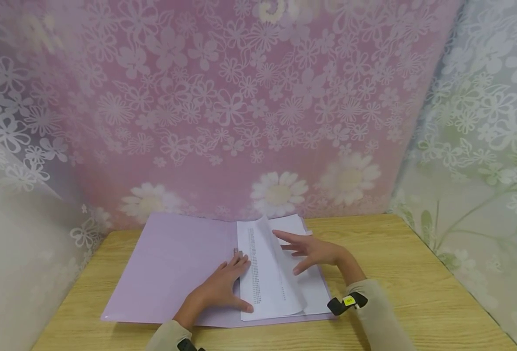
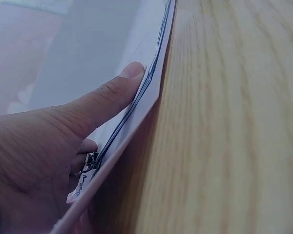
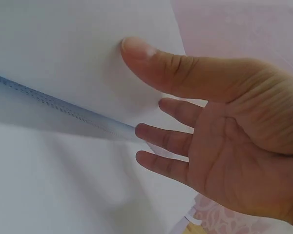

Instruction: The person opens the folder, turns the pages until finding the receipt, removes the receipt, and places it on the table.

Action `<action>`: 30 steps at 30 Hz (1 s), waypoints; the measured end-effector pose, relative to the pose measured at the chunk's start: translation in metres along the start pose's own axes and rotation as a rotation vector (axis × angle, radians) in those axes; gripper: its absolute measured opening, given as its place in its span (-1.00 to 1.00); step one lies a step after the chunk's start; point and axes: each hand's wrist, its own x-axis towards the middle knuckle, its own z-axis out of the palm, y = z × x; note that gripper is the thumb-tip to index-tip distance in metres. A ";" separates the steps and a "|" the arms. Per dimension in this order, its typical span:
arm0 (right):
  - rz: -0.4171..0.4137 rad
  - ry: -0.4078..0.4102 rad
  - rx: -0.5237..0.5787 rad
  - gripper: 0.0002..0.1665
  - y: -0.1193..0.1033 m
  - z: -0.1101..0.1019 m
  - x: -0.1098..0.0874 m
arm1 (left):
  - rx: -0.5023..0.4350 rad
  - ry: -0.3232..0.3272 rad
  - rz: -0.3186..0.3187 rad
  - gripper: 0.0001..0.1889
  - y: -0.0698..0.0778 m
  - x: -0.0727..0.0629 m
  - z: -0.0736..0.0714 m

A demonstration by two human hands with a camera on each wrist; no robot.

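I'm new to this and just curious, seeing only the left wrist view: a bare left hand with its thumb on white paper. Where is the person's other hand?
Observer: The bare right hand is beside a lifted, curling white paper sheet.
Operator: Is its grip closed?
Observer: No, in the right wrist view its thumb stands apart from the three fingers showing.
Operator: What is the paper lying in?
Observer: A lilac, rectangular folder, its cover spread open to the person's left.
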 end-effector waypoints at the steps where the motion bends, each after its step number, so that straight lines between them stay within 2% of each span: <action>1: -0.012 -0.004 -0.004 0.26 -0.002 0.001 0.001 | 0.001 0.002 0.002 0.27 0.000 0.000 0.000; 7: -0.036 -0.004 -0.070 0.27 -0.012 0.010 0.011 | 0.006 0.011 0.016 0.25 0.000 -0.001 -0.001; 16: 0.000 0.035 -0.146 0.23 -0.020 0.027 0.024 | -0.008 0.018 0.025 0.20 -0.004 0.000 -0.001; 23: 0.016 0.075 -0.183 0.19 -0.027 0.038 0.027 | -0.102 0.031 0.005 0.10 -0.005 -0.006 -0.016; 26: 0.018 0.086 -0.199 0.17 -0.028 0.041 0.029 | -0.120 0.081 -0.035 -0.05 -0.007 -0.010 -0.027; 30: 0.021 0.093 -0.212 0.16 -0.028 0.044 0.031 | -0.097 0.216 -0.102 -0.31 -0.009 -0.014 -0.044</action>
